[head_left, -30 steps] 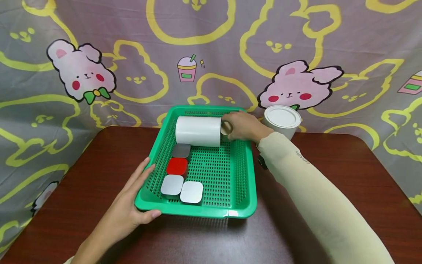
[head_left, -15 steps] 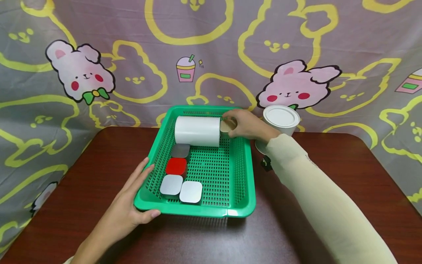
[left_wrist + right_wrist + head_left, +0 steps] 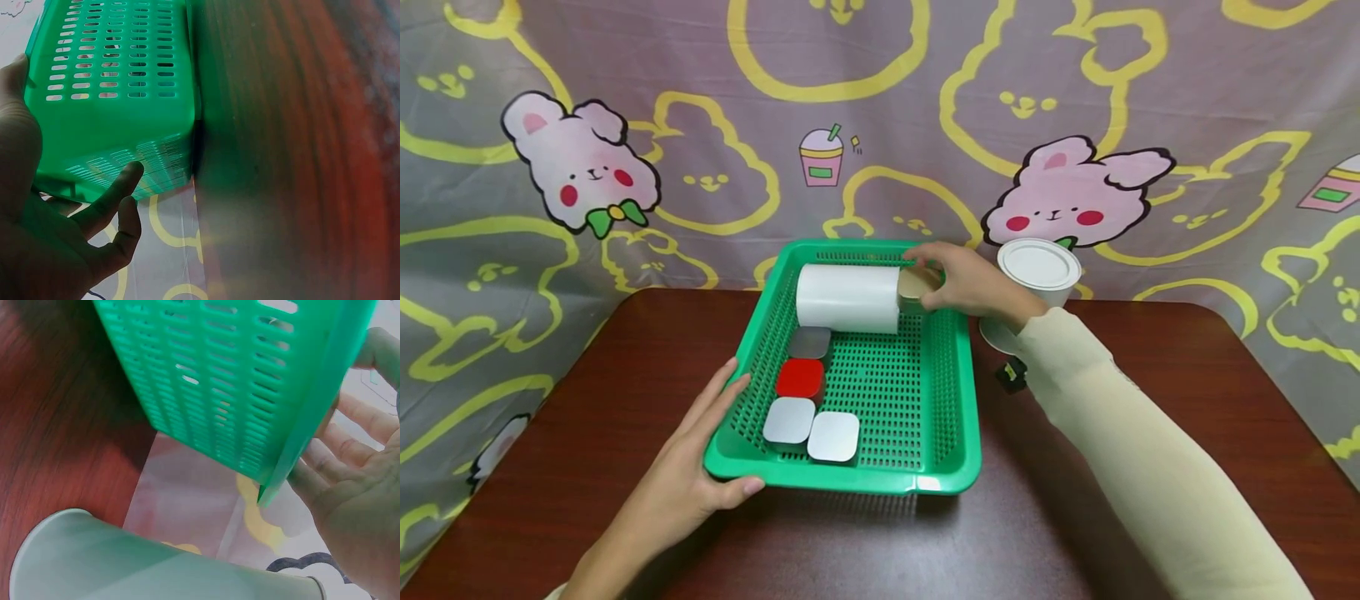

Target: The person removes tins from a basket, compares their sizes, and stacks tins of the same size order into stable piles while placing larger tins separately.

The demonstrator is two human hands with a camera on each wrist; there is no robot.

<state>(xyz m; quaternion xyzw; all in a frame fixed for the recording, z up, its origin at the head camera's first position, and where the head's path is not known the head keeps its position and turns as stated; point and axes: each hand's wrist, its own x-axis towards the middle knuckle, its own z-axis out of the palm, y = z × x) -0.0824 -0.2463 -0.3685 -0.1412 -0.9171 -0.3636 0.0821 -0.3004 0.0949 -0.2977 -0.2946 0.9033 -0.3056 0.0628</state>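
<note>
1 tan-topped item [image 3: 913,288], held by right hand [image 3: 972,282], beside white cylinder [image 3: 847,298]

The basket [image 3: 842,477] is green, one block [image 3: 914,284] tan, the table [image 3: 1157,400] red-brown, the curtain [image 3: 700,58] yellow-patterned grey

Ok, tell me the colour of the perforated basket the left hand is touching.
The perforated basket is plain bright green; the head view shows it best.
</note>
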